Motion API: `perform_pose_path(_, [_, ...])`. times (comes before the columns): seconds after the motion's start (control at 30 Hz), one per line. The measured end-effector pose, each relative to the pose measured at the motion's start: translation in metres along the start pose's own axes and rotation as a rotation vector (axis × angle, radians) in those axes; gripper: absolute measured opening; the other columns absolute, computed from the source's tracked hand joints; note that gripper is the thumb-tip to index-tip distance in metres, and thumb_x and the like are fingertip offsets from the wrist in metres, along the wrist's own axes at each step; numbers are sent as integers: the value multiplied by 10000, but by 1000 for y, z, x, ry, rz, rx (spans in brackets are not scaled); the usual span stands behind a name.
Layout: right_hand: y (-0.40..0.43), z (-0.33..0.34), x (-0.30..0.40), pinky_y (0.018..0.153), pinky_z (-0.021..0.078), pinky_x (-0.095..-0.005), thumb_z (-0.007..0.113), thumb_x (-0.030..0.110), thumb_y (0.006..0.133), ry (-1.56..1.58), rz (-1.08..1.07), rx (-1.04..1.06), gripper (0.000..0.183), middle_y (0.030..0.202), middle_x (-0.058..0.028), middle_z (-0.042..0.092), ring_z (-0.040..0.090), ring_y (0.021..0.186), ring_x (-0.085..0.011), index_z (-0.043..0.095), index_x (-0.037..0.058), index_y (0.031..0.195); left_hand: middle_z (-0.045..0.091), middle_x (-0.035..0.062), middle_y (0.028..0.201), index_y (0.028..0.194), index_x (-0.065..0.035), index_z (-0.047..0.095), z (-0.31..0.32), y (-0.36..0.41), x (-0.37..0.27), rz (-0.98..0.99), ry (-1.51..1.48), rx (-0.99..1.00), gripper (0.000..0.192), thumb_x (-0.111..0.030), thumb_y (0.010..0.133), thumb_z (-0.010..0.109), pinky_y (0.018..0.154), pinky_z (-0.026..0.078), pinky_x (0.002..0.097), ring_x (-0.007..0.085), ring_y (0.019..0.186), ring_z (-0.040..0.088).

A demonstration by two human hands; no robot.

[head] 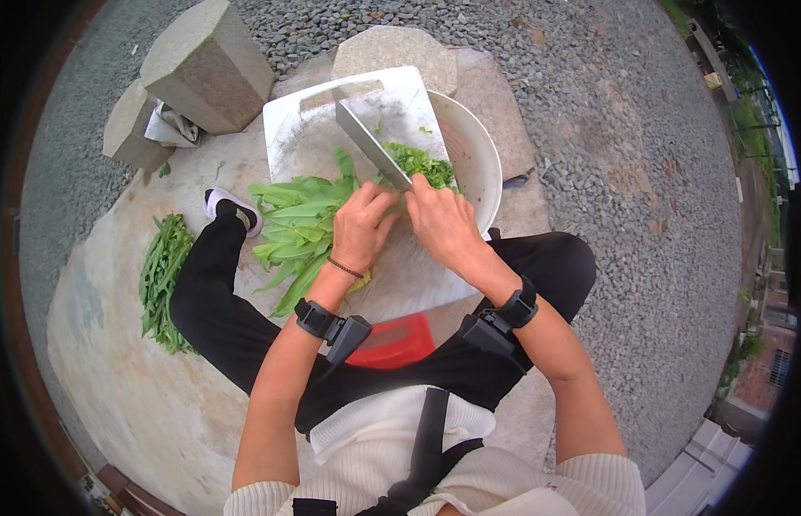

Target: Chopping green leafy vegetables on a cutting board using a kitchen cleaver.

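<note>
My right hand (441, 222) grips the handle of a cleaver (371, 142), its broad blade slanting up and left over a white cutting board (287, 138). My left hand (362, 226) presses on a bunch of leafy greens (297, 222) just left of the blade; some of its fingertips are hidden. Chopped greens (423, 164) lie in a small heap on the board, right of the blade. Beneath the board's right side stands a round white tub (481, 161), partly covered by the board.
A second pile of greens (165, 284) lies on the concrete slab by my left leg. A red plastic stool (397, 342) shows between my legs. Stone blocks (204, 64) stand at the upper left, another (397, 58) beyond the board. Gravel (633, 258) surrounds the slab.
</note>
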State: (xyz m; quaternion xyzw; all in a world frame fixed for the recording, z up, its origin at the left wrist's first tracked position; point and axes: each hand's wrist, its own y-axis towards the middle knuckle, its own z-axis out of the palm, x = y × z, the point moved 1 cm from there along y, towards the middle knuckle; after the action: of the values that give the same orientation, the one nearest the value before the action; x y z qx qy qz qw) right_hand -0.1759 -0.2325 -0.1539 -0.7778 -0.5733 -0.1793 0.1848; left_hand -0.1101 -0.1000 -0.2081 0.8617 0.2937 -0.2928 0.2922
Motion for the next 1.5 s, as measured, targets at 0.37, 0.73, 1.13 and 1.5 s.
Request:
perform_pose_path(0.37, [-2, -16, -29, 690, 439, -544, 486, 220, 932, 483, 115, -157, 252, 748, -301, 598, 570, 777, -509, 523, -28, 908, 593, 102, 978, 1026, -62, 631, -5, -3, -6, -54, 123, -151, 285, -30, 749, 689, 697, 473, 380, 316, 848, 601])
perform_pose_path(0.73, [-27, -29, -14, 620, 453, -562, 523, 180, 929, 195, 52, 25, 192, 691, -293, 588, 577, 707, -498, 490, -7, 901, 592, 66, 901, 870, -68, 614, 7, 3, -7, -111, 211, -234, 180, -43, 717, 705, 609, 471, 377, 297, 759, 618])
perform_pose_path(1.13, [18, 9, 5, 631, 487, -546, 483, 194, 947, 161, 78, -91, 203, 699, -269, 615, 612, 714, -481, 475, -9, 930, 597, 53, 896, 849, -101, 630, 8, 0, -12, -119, 179, -233, 128, -50, 739, 669, 628, 486, 378, 278, 767, 617])
perform_pose_path(1.5, [-4, -31, -15, 633, 439, -540, 497, 202, 934, 355, 49, -210, 243, 698, -299, 587, 578, 733, -495, 512, -37, 894, 618, 84, 924, 861, -55, 638, 7, 0, -10, -89, 137, -263, 83, -74, 789, 677, 612, 486, 363, 282, 754, 632])
